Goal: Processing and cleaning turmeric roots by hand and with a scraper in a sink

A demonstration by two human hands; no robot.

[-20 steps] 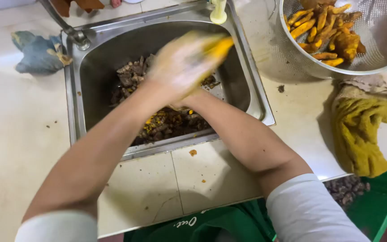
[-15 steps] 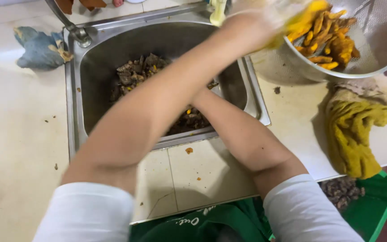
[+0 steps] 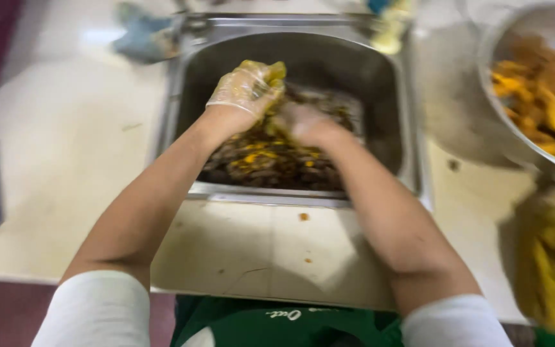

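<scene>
Your left hand point(image 3: 246, 87), in a thin clear glove, is closed around a yellow piece point(image 3: 271, 69) above the steel sink point(image 3: 181, 103); your right hand point(image 3: 306, 123) sits low in the sink, too blurred to tell its grip; dark peelings with yellow bits point(image 3: 271, 164) fill the sink bottom; a metal bowl point(image 3: 493, 109) of yellow-orange pieces stands at the far right; the pale tiled counter point(image 3: 65, 180) carries a blue cloth point(image 3: 139, 38) behind and a yellow cloth point(image 3: 550, 270) to the right.

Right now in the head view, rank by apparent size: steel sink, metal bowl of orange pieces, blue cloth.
1. Stainless steel sink, largest.
2. Round metal bowl of orange pieces, cut off by the frame, so unsure.
3. Crumpled blue cloth, smallest, though farthest and blurred.
</scene>
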